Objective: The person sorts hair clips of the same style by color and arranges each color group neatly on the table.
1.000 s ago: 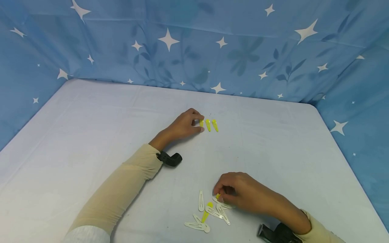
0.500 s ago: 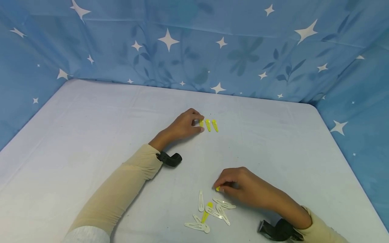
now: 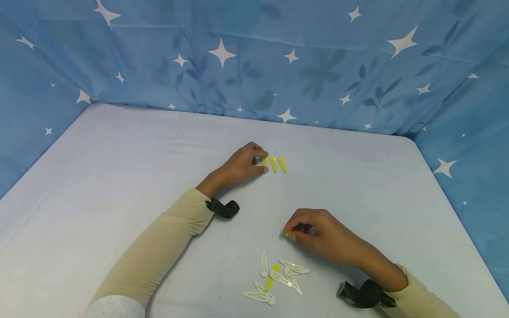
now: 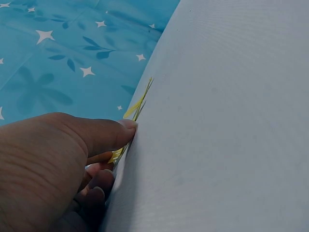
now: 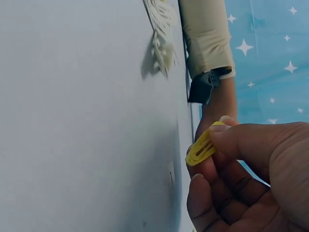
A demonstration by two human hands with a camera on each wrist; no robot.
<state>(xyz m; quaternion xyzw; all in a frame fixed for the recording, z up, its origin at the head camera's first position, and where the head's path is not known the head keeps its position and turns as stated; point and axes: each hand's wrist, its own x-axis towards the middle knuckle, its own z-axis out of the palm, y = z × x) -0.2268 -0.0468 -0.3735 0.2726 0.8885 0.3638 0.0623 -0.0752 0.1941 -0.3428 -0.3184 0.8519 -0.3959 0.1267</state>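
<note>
Toward the table's far side, my left hand has its thumb and index finger at the two ends of a yellow snap hair clip lying flat. Two more yellow clips lie beside it in a row. Over the nearer part of the table, my right hand pinches another yellow hair clip between thumb and fingers, raised off the cloth. Below it lies a loose pile of several cream hair clips, with one yellow clip partly under a cream one.
A white cloth covers the table. Blue star-patterned curtain hangs along the back and sides. Each wrist wears a black camera mount, and the right one sits low beside the pile.
My right hand has lifted a yellow clip out of the pile and carried it a little away, toward the far side. The left hand has stayed in place.
</note>
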